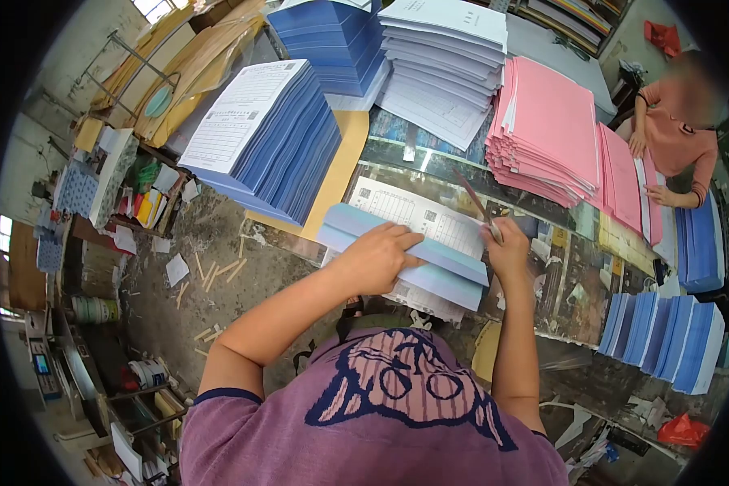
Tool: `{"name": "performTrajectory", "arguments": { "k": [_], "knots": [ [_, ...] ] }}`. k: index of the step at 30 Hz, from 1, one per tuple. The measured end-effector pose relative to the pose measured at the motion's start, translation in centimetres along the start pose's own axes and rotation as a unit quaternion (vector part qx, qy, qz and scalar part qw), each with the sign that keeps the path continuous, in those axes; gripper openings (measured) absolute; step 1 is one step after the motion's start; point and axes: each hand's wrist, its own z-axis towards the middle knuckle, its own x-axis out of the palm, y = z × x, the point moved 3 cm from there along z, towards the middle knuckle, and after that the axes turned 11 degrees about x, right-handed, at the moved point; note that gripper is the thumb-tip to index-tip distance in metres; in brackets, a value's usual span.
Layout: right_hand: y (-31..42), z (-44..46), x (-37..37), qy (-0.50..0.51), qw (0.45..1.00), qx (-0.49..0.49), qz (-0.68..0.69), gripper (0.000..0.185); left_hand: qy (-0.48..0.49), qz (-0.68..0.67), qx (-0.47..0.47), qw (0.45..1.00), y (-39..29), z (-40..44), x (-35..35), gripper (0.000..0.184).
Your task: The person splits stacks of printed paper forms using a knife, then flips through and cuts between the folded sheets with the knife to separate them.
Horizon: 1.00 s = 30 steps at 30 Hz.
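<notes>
A printed white form sheet and folded blue paper lie in front of me on the table. My left hand is closed over the blue paper, its fingertips pressing on the fold. White printed sheets stick out below it at the table's near edge. My right hand is closed around a long thin-bladed tool at the right end of the paper. The blade points up and away to the left; whether it is a knife or scissors I cannot tell.
A tall stack of blue-edged forms stands at left on brown card. Behind are white booklets; pink folders lie right. A co-worker handles pink folders. Blue booklets stand at right. Wooden sticks litter the floor.
</notes>
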Motion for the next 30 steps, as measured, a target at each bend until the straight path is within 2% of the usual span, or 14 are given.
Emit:
{"name": "performTrajectory", "arguments": {
  "k": [3,9,11,13,19,24,26,28,30],
  "knots": [
    [1.6,-1.4,-1.8,0.129,0.985,-0.042,0.109,0.015,0.031,0.037,0.038,0.998,0.3,0.7,-2.0,0.035],
    [1.2,-1.6,-0.9,0.105,0.961,-0.102,0.236,0.022,0.063,0.024,0.011,0.998,-0.6,-1.3,-2.4,0.034],
    [1.1,-1.0,0.1,0.049,0.995,-0.039,0.077,0.024,0.044,0.046,0.007,0.998,-1.8,-2.3,-2.2,0.032],
    [0.8,-0.4,0.8,-0.009,0.996,0.026,-0.085,0.027,0.025,0.069,0.004,0.997,-2.8,-3.1,-2.1,0.031],
    [-0.7,-1.6,1.7,-0.053,0.987,-0.068,-0.134,0.031,0.008,0.073,0.013,0.997,-3.9,-3.2,-1.3,0.029],
    [-1.6,-2.8,1.4,0.015,0.999,0.009,-0.036,0.033,-0.009,0.031,0.026,0.999,-3.8,-3.4,-0.5,0.031],
    [-2.0,-3.0,0.4,0.116,0.989,0.015,0.087,0.034,-0.035,0.004,0.035,0.999,-3.2,-3.2,-0.7,0.032],
    [-2.0,-3.1,-0.1,0.215,0.954,0.021,0.208,0.036,-0.062,-0.022,0.044,0.997,-2.8,-3.1,-0.9,0.032],
    [-1.7,-2.8,0.2,0.185,0.962,0.02,0.201,0.036,-0.053,-0.016,0.036,0.998,-2.8,-3.3,-1.2,0.032]
  ]
}}
